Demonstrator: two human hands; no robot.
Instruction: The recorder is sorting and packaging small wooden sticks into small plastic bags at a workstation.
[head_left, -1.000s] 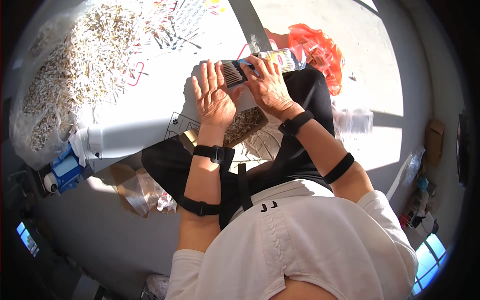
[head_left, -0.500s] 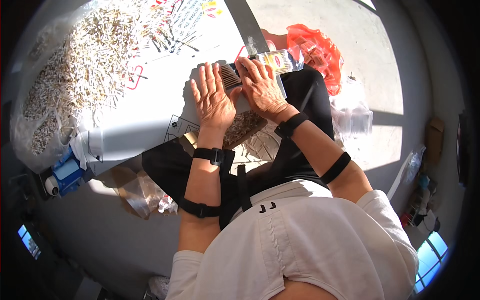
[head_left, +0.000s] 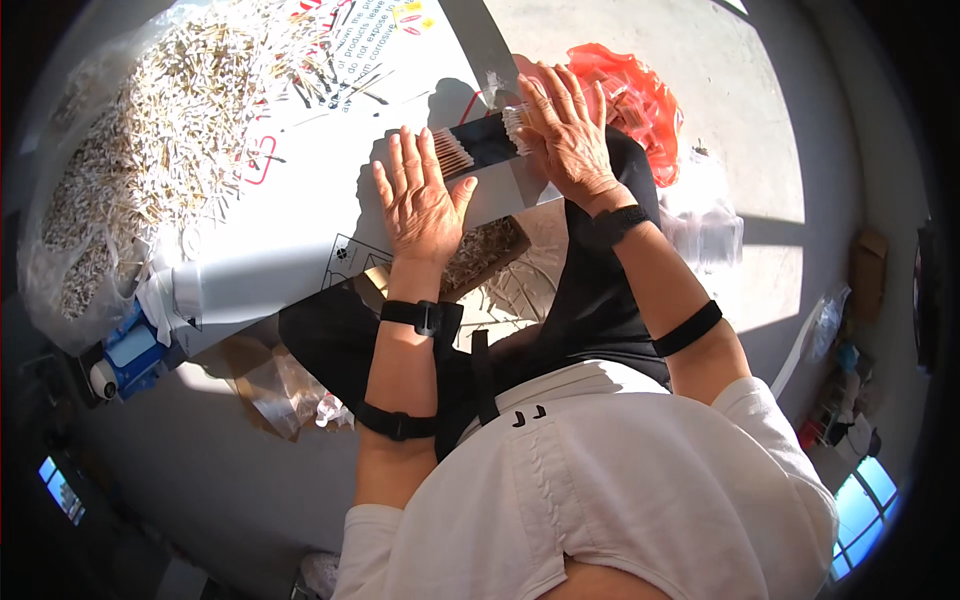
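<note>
Head view: stick bundle (head_left: pixel 478 148) between flat hands' fingers (head_left: pixel 415 170).

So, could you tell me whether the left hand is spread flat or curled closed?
Spread flat: the left hand lies palm-down, fingers extended, on the white board beside the bundle of sticks.
</note>
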